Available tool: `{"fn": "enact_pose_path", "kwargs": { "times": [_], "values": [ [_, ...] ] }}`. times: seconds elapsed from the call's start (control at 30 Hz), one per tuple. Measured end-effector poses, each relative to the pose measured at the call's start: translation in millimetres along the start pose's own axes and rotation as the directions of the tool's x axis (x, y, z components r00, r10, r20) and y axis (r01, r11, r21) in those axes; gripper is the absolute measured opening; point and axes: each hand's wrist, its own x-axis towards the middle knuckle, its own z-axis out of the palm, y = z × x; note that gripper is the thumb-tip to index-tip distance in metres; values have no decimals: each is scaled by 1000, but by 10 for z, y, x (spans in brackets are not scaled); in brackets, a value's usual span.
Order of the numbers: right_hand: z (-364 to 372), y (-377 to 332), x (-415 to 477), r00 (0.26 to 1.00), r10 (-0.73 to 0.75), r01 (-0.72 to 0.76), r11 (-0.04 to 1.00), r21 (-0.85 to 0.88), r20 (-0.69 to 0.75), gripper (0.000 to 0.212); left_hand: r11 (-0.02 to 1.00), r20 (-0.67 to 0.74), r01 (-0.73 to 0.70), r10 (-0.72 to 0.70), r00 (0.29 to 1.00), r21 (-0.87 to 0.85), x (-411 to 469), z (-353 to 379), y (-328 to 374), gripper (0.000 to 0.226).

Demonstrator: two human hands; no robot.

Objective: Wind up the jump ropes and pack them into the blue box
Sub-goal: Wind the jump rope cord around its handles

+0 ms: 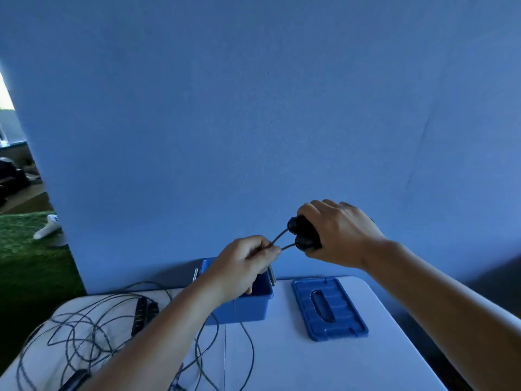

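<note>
Clamping both black handles (303,234) side by side in the right hand (341,235), raised over the table (296,362), up and right of the open blue box (245,309). Pinching the two thin cords (282,241) in the left hand (242,263), just left of the handles, above the box. Judging the cords light, slick, springy, probably uncoiling if released; favouring the rigid handles as anchor. Leaving the tangled rope (84,328) lying near left.
</note>
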Motion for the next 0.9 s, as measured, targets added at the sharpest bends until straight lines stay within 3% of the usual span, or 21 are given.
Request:
{"fn": "enact_pose_path", "kwargs": {
  "times": [0.27,0.37,0.47,0.63,0.7,0.8,0.9],
  "values": [
    [-133,602,-148,995,-40,41,999,17,-88,49,998,-65,43,-39,997,55,200,317,229,44],
    [-113,633,-214,991,41,-21,988,154,-130,47,997,-106,24,-31,994,-67,266,487,282,39],
    [-57,549,-263,971,221,-173,909,378,-88,47,996,-159,-6,-8,987,-85,318,622,311,39],
    [87,350,-277,924,376,-266,500,824,70,28,995,-187,-69,54,981,-75,337,694,354,45],
    [80,269,-243,906,391,-274,248,929,163,23,994,-186,-73,57,981,-82,342,683,369,44],
    [58,195,-169,855,427,-248,-163,955,295,23,990,-148,-49,28,989,-135,368,649,343,44],
    [70,117,-122,818,426,-190,-433,881,385,19,983,-108,-10,-10,994,-181,392,631,298,44]
  ]
}}
